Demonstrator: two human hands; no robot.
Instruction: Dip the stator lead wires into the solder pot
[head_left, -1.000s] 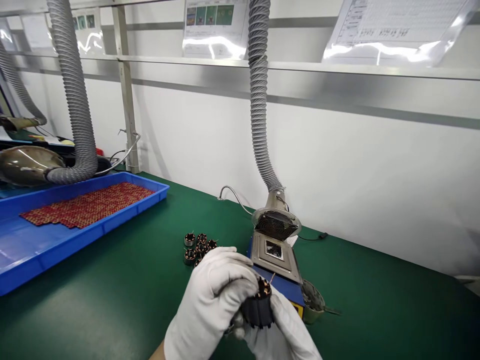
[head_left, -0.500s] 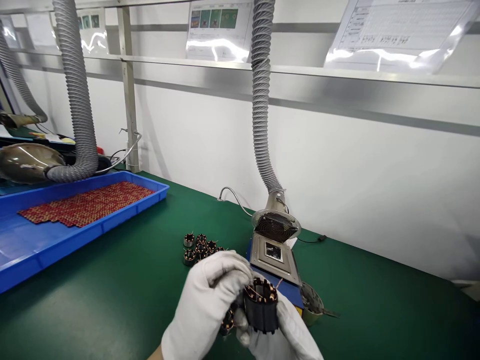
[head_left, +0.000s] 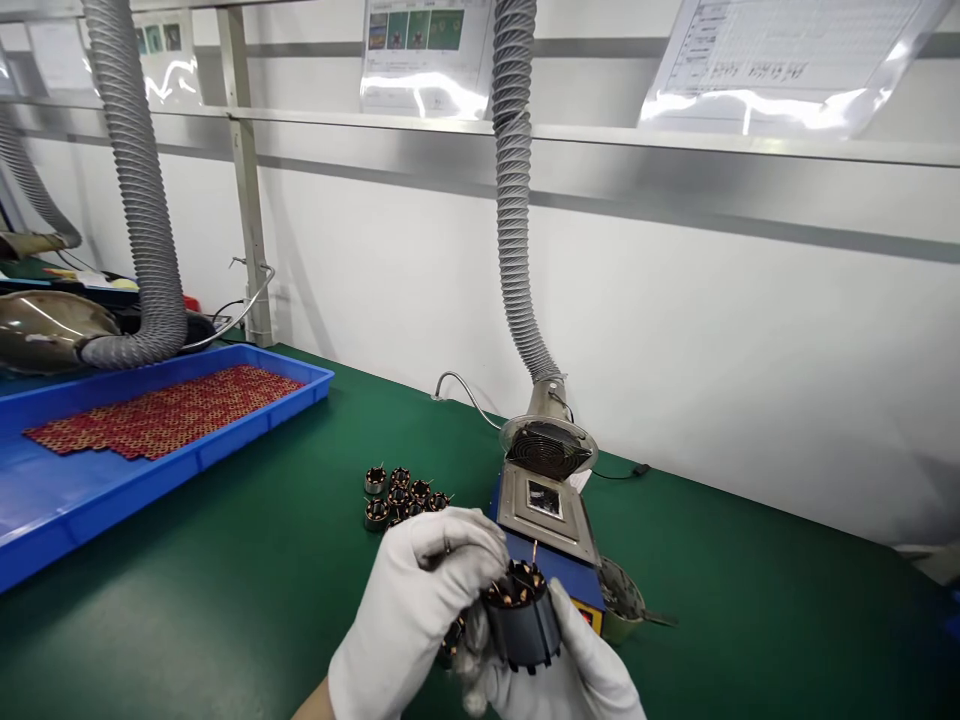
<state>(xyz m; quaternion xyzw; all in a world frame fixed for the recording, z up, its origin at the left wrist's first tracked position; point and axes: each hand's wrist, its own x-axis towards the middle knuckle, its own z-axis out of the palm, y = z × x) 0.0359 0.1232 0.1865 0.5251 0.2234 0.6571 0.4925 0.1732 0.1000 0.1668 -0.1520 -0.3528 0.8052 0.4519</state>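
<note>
My right hand, in a white glove, grips a black motor stator from below and the right side. Copper windings show in the stator's open top, and one copper wire end sticks up from its rim. My left hand, also gloved, is closed with its fingertips pinched at the stator's upper left rim; what lies between them is hidden. Behind my left hand stands a group of smaller wound stators on the green table. Another wound piece is partly covered between my hands.
A blue device with a metal top plate stands just beyond my hands, under a fume hose. Beside it sits a small pot with a tool in it. A blue tray at left holds red ring-like parts.
The stator has tilted and turned in my right hand, so its wire end now points up rather than to the right. My left fingers remain at its rim. The view has shifted slightly.
</note>
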